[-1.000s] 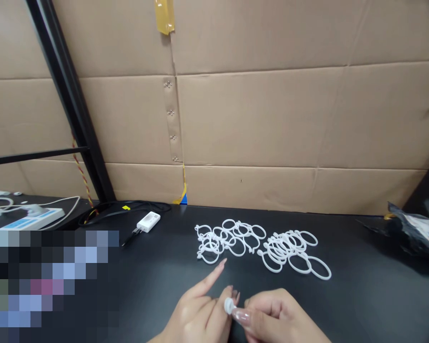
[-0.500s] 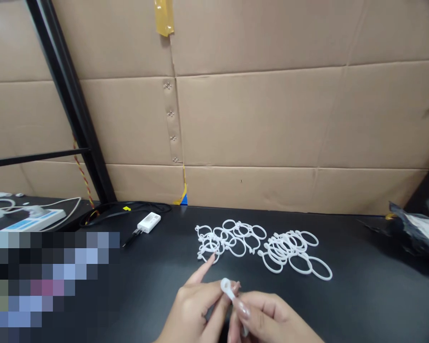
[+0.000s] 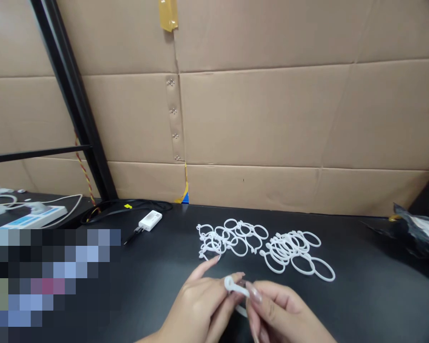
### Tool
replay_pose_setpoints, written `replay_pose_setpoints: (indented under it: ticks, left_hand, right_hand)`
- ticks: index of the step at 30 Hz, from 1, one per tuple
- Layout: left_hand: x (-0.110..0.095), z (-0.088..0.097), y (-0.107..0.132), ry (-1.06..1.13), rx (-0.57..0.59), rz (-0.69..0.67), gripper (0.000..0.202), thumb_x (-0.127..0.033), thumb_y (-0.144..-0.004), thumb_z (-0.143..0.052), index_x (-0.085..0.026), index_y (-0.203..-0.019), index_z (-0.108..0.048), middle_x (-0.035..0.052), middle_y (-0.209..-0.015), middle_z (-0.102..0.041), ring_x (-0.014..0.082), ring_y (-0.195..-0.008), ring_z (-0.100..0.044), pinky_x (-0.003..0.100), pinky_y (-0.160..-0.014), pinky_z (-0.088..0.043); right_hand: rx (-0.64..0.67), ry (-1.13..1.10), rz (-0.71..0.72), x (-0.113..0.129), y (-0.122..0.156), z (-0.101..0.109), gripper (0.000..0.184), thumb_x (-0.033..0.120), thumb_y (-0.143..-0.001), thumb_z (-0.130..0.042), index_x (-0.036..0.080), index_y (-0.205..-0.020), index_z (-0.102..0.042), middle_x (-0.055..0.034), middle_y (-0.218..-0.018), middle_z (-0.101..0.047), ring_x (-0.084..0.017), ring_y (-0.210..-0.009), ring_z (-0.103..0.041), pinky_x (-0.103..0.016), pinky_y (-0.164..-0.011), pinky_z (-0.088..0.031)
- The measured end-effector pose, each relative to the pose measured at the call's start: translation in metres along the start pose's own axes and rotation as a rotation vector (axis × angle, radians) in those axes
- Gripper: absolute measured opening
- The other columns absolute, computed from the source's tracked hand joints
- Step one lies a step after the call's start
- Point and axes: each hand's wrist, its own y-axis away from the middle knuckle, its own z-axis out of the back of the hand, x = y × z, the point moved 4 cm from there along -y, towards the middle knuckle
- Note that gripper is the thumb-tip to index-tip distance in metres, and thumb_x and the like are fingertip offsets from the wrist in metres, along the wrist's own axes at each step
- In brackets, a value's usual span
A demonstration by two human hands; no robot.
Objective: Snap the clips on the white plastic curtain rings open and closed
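Pinched between both hands is a white plastic ring tie (image 3: 237, 287), a thin flexible strip with a round eyelet at its end. My left hand (image 3: 196, 305) grips it near the eyelet, with one finger stretched forward toward the piled ties. My right hand (image 3: 284, 312) squeezes the strip between thumb and fingers, just right of the eyelet. Part of the same strip shows below, between the hands; the rest is hidden by fingers. Beyond them lie two piles of closed white ring ties, a left pile (image 3: 240, 246) and a right pile (image 3: 303, 265).
A white plug adapter (image 3: 150, 221) lies at the back left of the black table (image 3: 372, 305). Farther left are a power strip (image 3: 35, 217) and cables. A dark plastic bag (image 3: 414, 233) sits at the right edge. A cardboard wall (image 3: 264, 119) stands behind.
My right hand has shifted slightly right, and the strip between the hands has swung from steep to nearly level. The view has moved a little.
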Motion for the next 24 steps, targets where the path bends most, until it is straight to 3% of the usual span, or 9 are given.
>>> replay_pose_setpoints:
  ticks: [2, 4, 7, 9, 12, 15, 19, 21, 24]
  left_hand:
    - [0.004, -0.002, 0.000, -0.019, 0.078, 0.056, 0.022, -0.017, -0.093, -0.043, -0.015, -0.108, -0.059, 0.0065, -0.089, -0.075, 0.0163, -0.081, -0.072, 0.037, -0.089, -0.053]
    - [0.008, -0.003, 0.001, -0.087, 0.110, 0.104, 0.029, -0.025, -0.094, -0.042, -0.015, -0.119, -0.054, 0.0083, -0.107, -0.071, 0.0185, -0.095, -0.069, 0.034, -0.085, -0.055]
    - [0.013, -0.004, 0.004, -0.201, 0.140, 0.080, 0.036, -0.027, -0.094, -0.043, -0.015, -0.127, -0.048, 0.0091, -0.120, -0.064, 0.0205, -0.109, -0.062, 0.034, -0.087, -0.054]
    - [0.016, -0.004, 0.006, -0.286, 0.146, 0.075, 0.040, -0.027, -0.092, -0.046, -0.015, -0.130, -0.046, 0.0092, -0.124, -0.061, 0.0221, -0.114, -0.058, 0.036, -0.088, -0.053]
    - [0.018, -0.005, 0.007, -0.335, 0.149, 0.047, 0.042, -0.025, -0.091, -0.046, -0.013, -0.131, -0.044, 0.0098, -0.126, -0.060, 0.0221, -0.116, -0.056, 0.034, -0.088, -0.052]
    - [0.016, -0.006, 0.007, -0.337, 0.148, 0.011, 0.040, -0.023, -0.091, -0.046, -0.012, -0.129, -0.047, 0.0106, -0.125, -0.060, 0.0214, -0.116, -0.056, 0.031, -0.087, -0.053]
    - [0.011, -0.005, 0.004, -0.320, 0.136, -0.001, 0.037, -0.021, -0.090, -0.045, -0.014, -0.126, -0.051, 0.0109, -0.126, -0.060, 0.0209, -0.115, -0.057, 0.029, -0.088, -0.052]
    - [0.009, -0.004, 0.003, -0.325, 0.131, -0.001, 0.036, -0.020, -0.090, -0.044, -0.013, -0.125, -0.051, 0.0116, -0.127, -0.059, 0.0206, -0.116, -0.056, 0.029, -0.088, -0.052]
    - [0.008, -0.004, 0.004, -0.324, 0.140, 0.006, 0.035, -0.018, -0.090, -0.044, -0.013, -0.124, -0.052, 0.0121, -0.128, -0.058, 0.0206, -0.116, -0.056, 0.029, -0.089, -0.051]
  right_hand:
    - [-0.099, 0.058, 0.020, 0.014, 0.000, 0.018, 0.045, 0.060, -0.082, -0.051, 0.017, -0.066, -0.055, 0.0035, -0.053, -0.047, -0.007, -0.042, -0.032, -0.020, -0.042, -0.023]
    - [-0.244, 0.300, 0.093, 0.034, -0.001, 0.047, 0.042, 0.053, -0.089, -0.043, 0.018, -0.069, -0.055, 0.0016, -0.060, -0.052, -0.007, -0.044, -0.037, -0.021, -0.045, -0.029]
    - [-0.565, 1.145, 0.237, 0.066, 0.000, 0.093, 0.044, 0.045, -0.094, -0.033, 0.019, -0.067, -0.057, 0.0008, -0.060, -0.050, -0.010, -0.046, -0.044, -0.024, -0.048, -0.036]
    - [-0.694, 1.317, 0.256, 0.072, 0.000, 0.120, 0.039, 0.040, -0.092, -0.040, 0.018, -0.064, -0.057, -0.0043, -0.076, -0.053, -0.014, -0.058, -0.050, -0.028, -0.056, -0.039]
    - [-0.801, 1.461, 0.242, 0.066, 0.000, 0.144, 0.031, 0.032, -0.090, -0.042, 0.017, -0.068, -0.058, -0.0066, -0.084, -0.050, -0.015, -0.058, -0.050, -0.030, -0.054, -0.036]
    - [-0.815, 1.554, 0.222, 0.060, 0.001, 0.149, 0.027, 0.027, -0.087, -0.044, 0.017, -0.065, -0.056, -0.0050, -0.078, -0.048, -0.014, -0.054, -0.048, -0.029, -0.050, -0.033]
    - [-0.795, 1.581, 0.233, 0.062, 0.002, 0.134, 0.021, 0.027, -0.088, -0.045, 0.016, -0.077, -0.058, -0.0068, -0.083, -0.049, -0.017, -0.058, -0.050, -0.031, -0.054, -0.036]
    - [-0.717, 1.551, 0.246, 0.061, 0.001, 0.121, 0.018, 0.031, -0.089, -0.047, 0.018, -0.083, -0.058, -0.0058, -0.086, -0.051, -0.017, -0.062, -0.053, -0.031, -0.058, -0.039]
    - [-0.526, 1.485, 0.239, 0.049, -0.002, 0.100, 0.015, 0.036, -0.083, -0.060, 0.023, -0.075, -0.059, -0.0005, -0.080, -0.054, -0.015, -0.063, -0.055, -0.027, -0.060, -0.043]
